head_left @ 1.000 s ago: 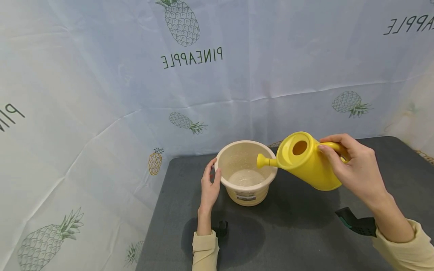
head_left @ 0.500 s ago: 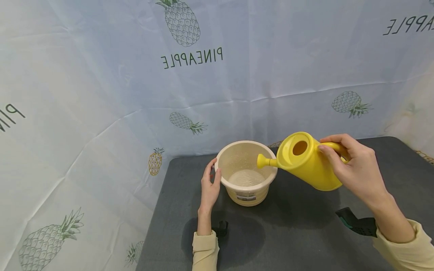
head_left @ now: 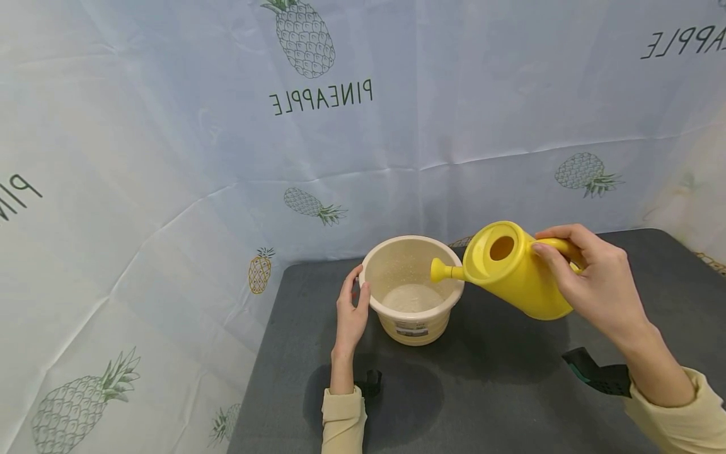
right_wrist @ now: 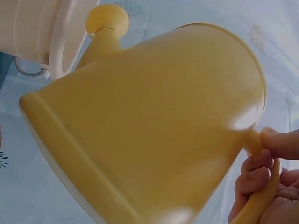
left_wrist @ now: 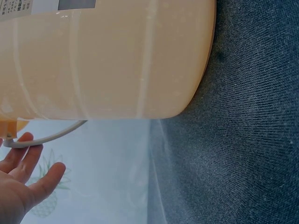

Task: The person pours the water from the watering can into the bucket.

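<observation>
A cream plastic bucket (head_left: 413,323) stands upright on the dark table, fine droplets on its inner wall and a rippled, shiny surface at its bottom. My left hand (head_left: 351,318) rests against the left of its rim. In the left wrist view, the fingers (left_wrist: 46,179) are spread and fairly straight beside the thin grey bail handle (left_wrist: 58,135). My right hand (head_left: 601,280) grips the handle of a yellow watering can (head_left: 524,287), fingers curled round it. Held above the table, the can tilts left, its sprinkler head (head_left: 438,270) over the bucket's opening.
The dark cloth-covered table (head_left: 482,410) reaches to a hanging pineapple-print sheet (head_left: 488,82) behind and at the left. Dark camera mounts (head_left: 598,372) are strapped at both wrists. A printed label (head_left: 411,329) is on the bucket's front.
Both hands, the can and the bucket keep almost the same place. The shine on the bucket's bottom shifts slightly.
</observation>
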Motion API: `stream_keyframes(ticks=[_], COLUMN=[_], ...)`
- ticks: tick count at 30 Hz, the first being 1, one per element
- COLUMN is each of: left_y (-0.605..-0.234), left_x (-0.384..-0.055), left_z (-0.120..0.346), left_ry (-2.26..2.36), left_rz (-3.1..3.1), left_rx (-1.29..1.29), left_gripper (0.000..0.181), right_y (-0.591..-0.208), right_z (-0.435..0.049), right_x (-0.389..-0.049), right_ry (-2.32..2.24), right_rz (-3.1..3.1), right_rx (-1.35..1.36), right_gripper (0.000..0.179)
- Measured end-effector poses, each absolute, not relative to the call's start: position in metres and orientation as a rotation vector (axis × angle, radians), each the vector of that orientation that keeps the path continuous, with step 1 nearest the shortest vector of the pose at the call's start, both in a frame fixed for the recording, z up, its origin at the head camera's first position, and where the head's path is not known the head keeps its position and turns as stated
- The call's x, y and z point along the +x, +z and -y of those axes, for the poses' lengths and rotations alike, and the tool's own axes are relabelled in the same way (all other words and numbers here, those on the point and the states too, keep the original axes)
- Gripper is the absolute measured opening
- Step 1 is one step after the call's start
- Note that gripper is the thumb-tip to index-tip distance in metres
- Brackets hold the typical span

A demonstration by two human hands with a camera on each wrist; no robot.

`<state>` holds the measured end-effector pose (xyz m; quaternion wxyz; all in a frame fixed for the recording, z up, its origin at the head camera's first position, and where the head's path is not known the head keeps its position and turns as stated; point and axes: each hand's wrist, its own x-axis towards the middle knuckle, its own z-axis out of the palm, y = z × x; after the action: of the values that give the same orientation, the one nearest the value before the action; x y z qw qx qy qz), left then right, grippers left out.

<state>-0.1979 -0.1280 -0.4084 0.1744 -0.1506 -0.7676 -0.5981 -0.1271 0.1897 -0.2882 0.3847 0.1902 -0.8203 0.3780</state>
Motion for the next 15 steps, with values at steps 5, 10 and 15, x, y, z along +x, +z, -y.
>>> stream_keyframes(ticks=[5, 10, 15], left_y=[-0.4088, -0.4088, -0.4092], left_x=[-0.1978, -0.1980, -0.1991], left_z=[0.1280, 0.1277, 0.1280], left_ry=[-1.694, -1.686, -1.690], left_rz=[2.175, 2.172, 2.156], left_rx=[-0.421, -0.426, -0.440], left_gripper=[0.041, 0.041, 0.041], right_y=[-0.2879, -0.2880, -0.2879], right_z=[-0.1893, -0.1892, -0.1895], right_x=[-0.1273, -0.1274, -0.1275], right_ry=[0.952, 0.944, 0.942], right_rz=[2.093, 2.099, 2.103], right_rx=[0.487, 0.490, 0.484], right_gripper=[0.024, 0.023, 0.023])
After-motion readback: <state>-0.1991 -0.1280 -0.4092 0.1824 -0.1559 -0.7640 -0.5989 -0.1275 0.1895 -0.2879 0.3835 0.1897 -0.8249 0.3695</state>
